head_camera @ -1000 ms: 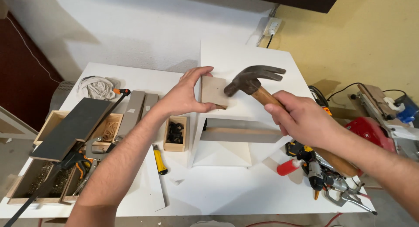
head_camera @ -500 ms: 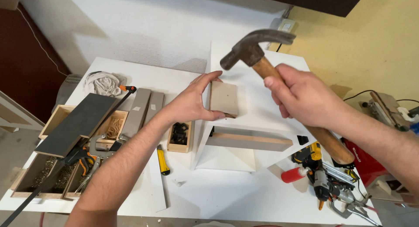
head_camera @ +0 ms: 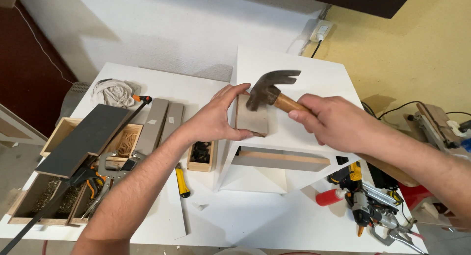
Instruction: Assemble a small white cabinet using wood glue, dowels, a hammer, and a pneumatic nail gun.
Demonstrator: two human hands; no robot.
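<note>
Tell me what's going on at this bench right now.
A person works on a white furniture piece standing on a white table. The left hand steadies a small grey wood block on the piece's top panel. The right hand grips a claw hammer by its wooden handle, the head right at the block. A yellow utility knife, clamps and wooden boxes of small parts lie to the left; power tools sit to the right.

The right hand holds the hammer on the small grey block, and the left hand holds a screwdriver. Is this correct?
Not quite. In the head view, the left hand holds no screwdriver: it steadies the small grey block itself. The right hand does hold the hammer, head on the block.
</note>
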